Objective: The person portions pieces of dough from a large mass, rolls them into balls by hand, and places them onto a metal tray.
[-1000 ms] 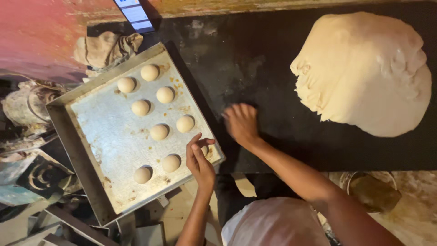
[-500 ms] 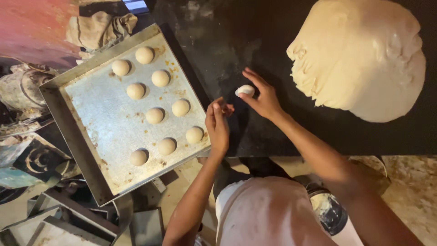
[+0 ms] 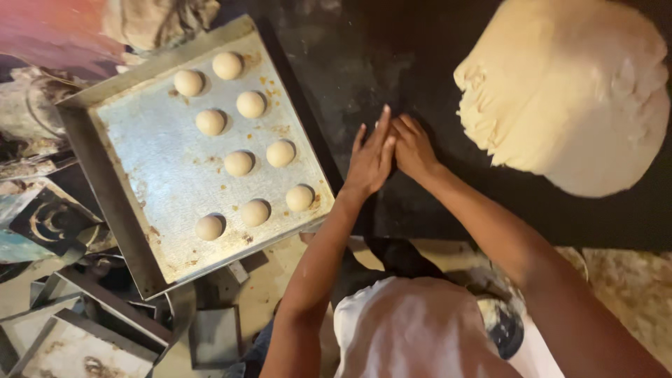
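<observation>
Here the left hand (image 3: pixel 369 155) and right hand (image 3: pixel 413 145) press together, palms closed around something hidden between them, over the dark table (image 3: pixel 392 63). Left of them, nine dough balls (image 3: pixel 239 163) sit on a metal tray (image 3: pixel 140 157). Farther right lies a big dough mound (image 3: pixel 567 91).

Dim room, dark worktop (image 3: pixel 336 63), cluttered metal frames (image 3: pixel 91 315) on floor.
</observation>
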